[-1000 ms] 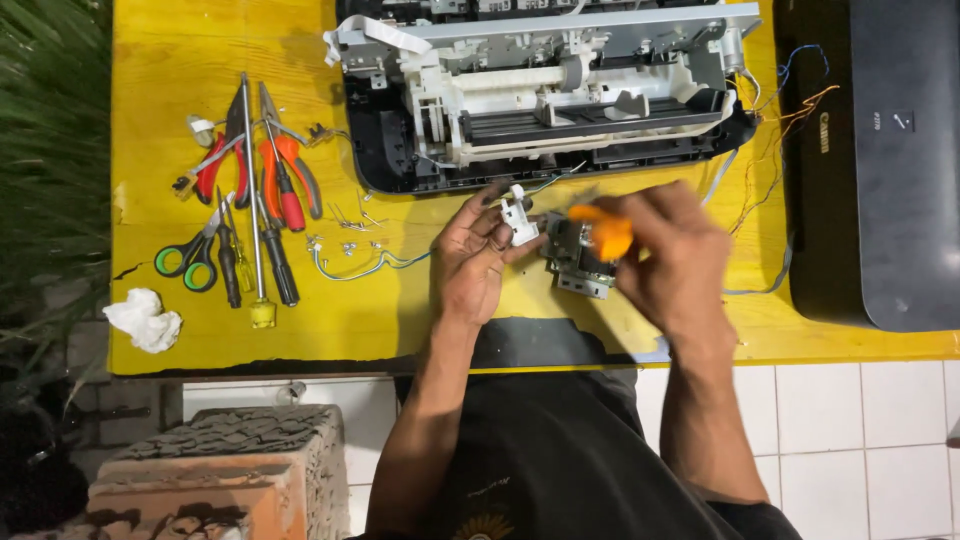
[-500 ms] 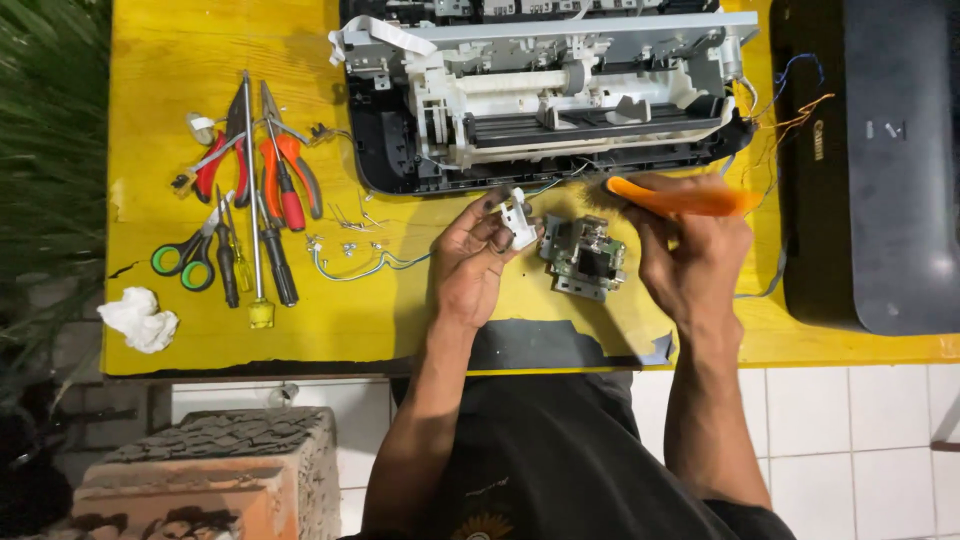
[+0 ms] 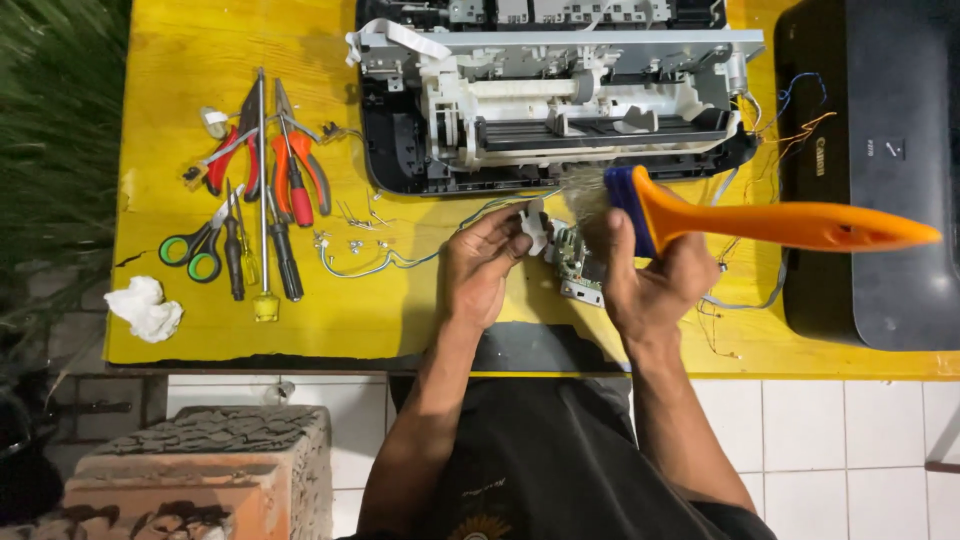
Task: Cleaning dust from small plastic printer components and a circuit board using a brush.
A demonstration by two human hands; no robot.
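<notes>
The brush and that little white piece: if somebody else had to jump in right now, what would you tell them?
Left hand: pinches a small white plastic part at its fingertips.
Right hand: grips an orange-handled brush, bristles beside the white part, handle pointing right.
A small green circuit board sits on the yellow table between the hands.
The opened printer lies just behind, cover off.
Pliers, scissors and screwdrivers lie unused at left.
Done: printer opened, parts out. Left: cannot tell how clean the part is.
</notes>
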